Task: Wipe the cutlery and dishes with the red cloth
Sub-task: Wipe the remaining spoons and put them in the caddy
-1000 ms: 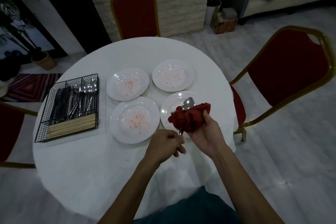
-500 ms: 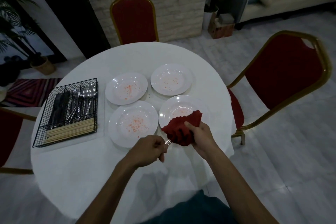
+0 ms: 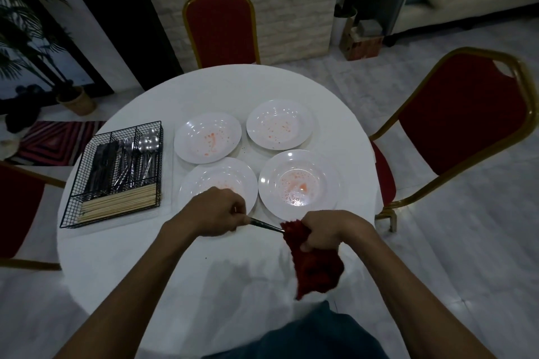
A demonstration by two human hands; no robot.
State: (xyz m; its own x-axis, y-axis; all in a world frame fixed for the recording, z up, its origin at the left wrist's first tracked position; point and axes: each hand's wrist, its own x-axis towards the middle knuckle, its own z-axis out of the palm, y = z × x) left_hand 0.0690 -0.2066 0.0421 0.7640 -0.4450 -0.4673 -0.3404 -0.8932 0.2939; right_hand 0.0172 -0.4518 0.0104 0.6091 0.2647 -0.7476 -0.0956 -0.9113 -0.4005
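My left hand point(image 3: 215, 211) grips the handle of a metal spoon point(image 3: 265, 225), which lies almost level above the table's near edge. The spoon's bowl is hidden inside the red cloth point(image 3: 313, 265), which my right hand point(image 3: 329, 230) squeezes around it; the rest of the cloth hangs down. Several white plates with orange stains sit on the round white table point(image 3: 122, 265): near left point(image 3: 204, 181), near right point(image 3: 299, 185), far left point(image 3: 207, 137) and far right point(image 3: 279, 124). My left hand covers part of the near left plate.
A black wire caddy point(image 3: 113, 172) on the table's left holds knives, forks, spoons and chopsticks. Red chairs with gold frames stand at the far side point(image 3: 221, 28), the right point(image 3: 458, 125) and the left point(image 3: 17, 210). Potted plants and a brick wall lie beyond.
Both hands have dropped from above the near right plate to the table's near edge. The spoon has gone from upright to almost level, and its bowl is now covered by the cloth.
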